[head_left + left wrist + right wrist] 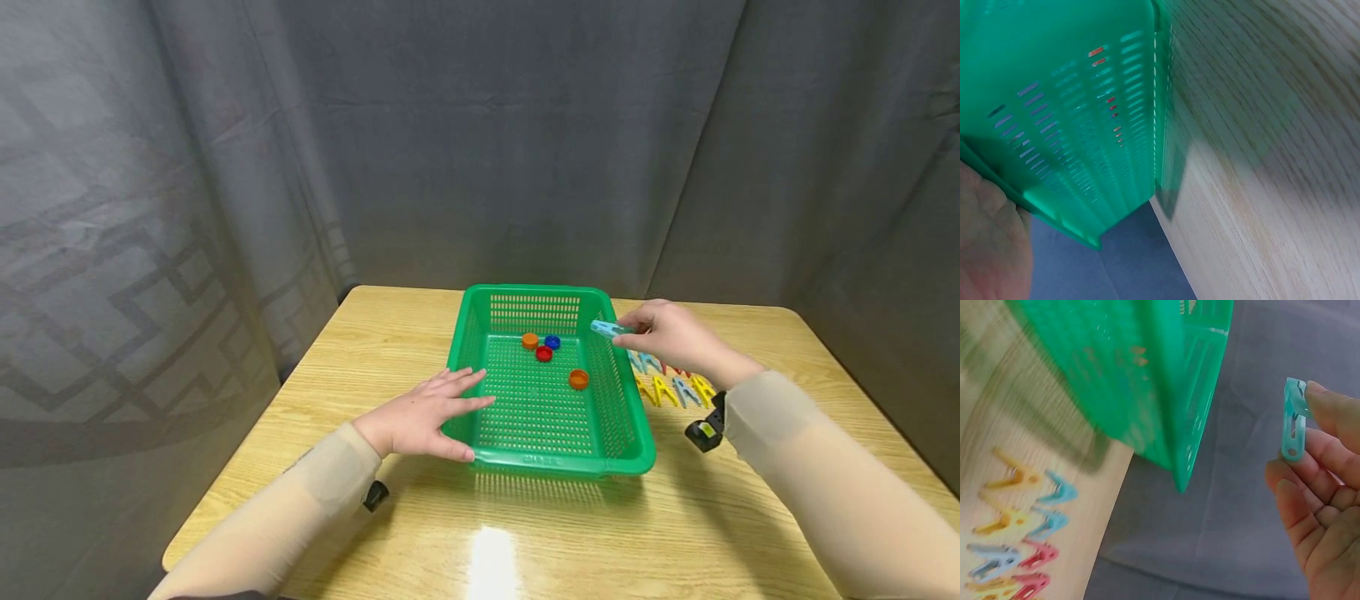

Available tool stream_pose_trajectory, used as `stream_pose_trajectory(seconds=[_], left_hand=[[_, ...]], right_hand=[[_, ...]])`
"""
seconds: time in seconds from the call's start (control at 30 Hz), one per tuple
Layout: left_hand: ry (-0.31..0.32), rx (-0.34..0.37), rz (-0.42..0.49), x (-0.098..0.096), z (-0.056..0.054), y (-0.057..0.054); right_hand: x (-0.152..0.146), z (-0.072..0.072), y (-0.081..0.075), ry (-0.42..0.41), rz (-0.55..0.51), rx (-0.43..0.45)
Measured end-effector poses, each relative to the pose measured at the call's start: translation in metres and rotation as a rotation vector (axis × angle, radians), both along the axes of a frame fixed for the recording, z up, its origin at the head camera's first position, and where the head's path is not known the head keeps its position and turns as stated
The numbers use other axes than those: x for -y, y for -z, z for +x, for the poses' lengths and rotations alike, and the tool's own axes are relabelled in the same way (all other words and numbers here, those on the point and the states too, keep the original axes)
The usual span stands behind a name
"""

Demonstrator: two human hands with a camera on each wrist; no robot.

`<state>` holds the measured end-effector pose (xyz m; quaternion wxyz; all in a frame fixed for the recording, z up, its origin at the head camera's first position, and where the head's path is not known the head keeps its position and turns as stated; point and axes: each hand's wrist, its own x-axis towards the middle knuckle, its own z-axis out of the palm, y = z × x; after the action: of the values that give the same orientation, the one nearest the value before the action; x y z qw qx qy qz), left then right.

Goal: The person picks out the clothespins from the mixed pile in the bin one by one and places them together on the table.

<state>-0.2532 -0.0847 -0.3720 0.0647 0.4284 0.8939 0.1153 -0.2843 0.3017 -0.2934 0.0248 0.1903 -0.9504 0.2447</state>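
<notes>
A light-blue clothespin (pixel 611 329) is pinched between the thumb and fingers of my right hand (pixel 671 335), above the right rim of a green plastic basket (pixel 540 463). In the right wrist view the clothespin (pixel 1294 425) shows its slotted handle and thumb-side leg. My left hand (pixel 427 414) rests with spread, straight fingers at the basket's left front rim. Inside the basket lie several bottle caps: an orange cap (pixel 530 341), a blue cap (pixel 552 342), a red cap (pixel 543 354) and a darker orange cap (pixel 578 379).
Right of the basket, several clothespins lie in rows on the wooden table (pixel 390 333), among them a yellow clothespin (pixel 663 390) and a grey-blue clothespin (pixel 686 392). Part of these rows is hidden behind the right hand. A grey curtain (pixel 487 150) hangs behind the table.
</notes>
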Motion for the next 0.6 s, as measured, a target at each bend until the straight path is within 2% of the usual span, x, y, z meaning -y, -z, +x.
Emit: stream_pose_trajectory(seconds=[0.23, 0.6], left_hand=[[0.012, -0.008, 0.008, 0.000, 0.000, 0.000], [0.030, -0.017, 0.033, 0.001, 0.001, 0.001]], right_hand=[[-0.030, 0.007, 0.012, 0.049, 0.022, -0.017], [-0.083, 0.013, 0.052, 0.182, 0.060, 0.015]])
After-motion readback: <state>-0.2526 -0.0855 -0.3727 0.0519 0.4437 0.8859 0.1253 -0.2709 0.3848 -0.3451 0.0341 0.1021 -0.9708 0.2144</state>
